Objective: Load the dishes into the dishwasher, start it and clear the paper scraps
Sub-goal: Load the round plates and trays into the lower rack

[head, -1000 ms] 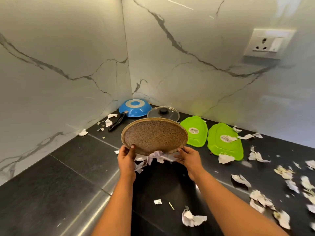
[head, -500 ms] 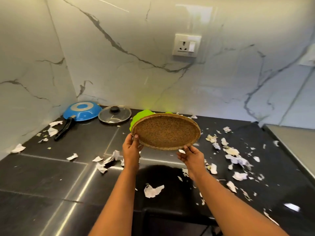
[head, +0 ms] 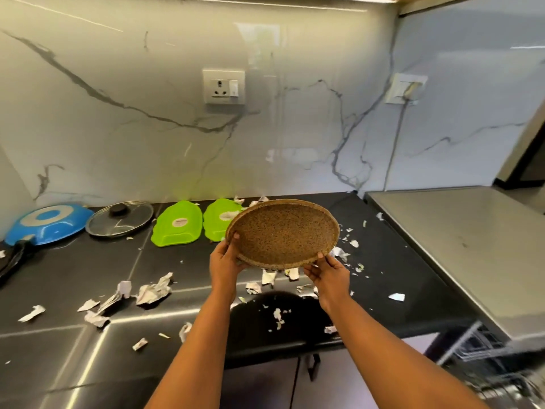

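centre of frame: you hold a round brown speckled plate (head: pixel 283 231) up off the black stone countertop (head: pixel 73 267), tilted, speckled face toward you. your left hand (head: pixel 225 262) grips the plate's left edge, thumb on the near face, fingers curled behind. your right hand (head: pixel 327 274) pinches the lower-right rim, thumb on top, fingers under. both hands closed on the rim.

counter: torn white paper scraps (head: pixel 153 292) scattered lower left, under the plate & to its right.

left edge, mid-height: blue pan (head: pixel 47 224) upside down w/ black handle. glass lid w/ black knob (head: pixel 119 219) just beside it on the right. next along, two lime-green leaf-shaped plastic dishes (head: pixel 177 224) side by side, face down; the right one partly hidden behind the plate.

right of frame: grey steel surface (head: pixel 460 246). lower right under it: wire dishwasher rack (head: pixel 483 349), blurred, contents can't tell.

above centre: white wall socket (head: pixel 224 87) on the marble wall.
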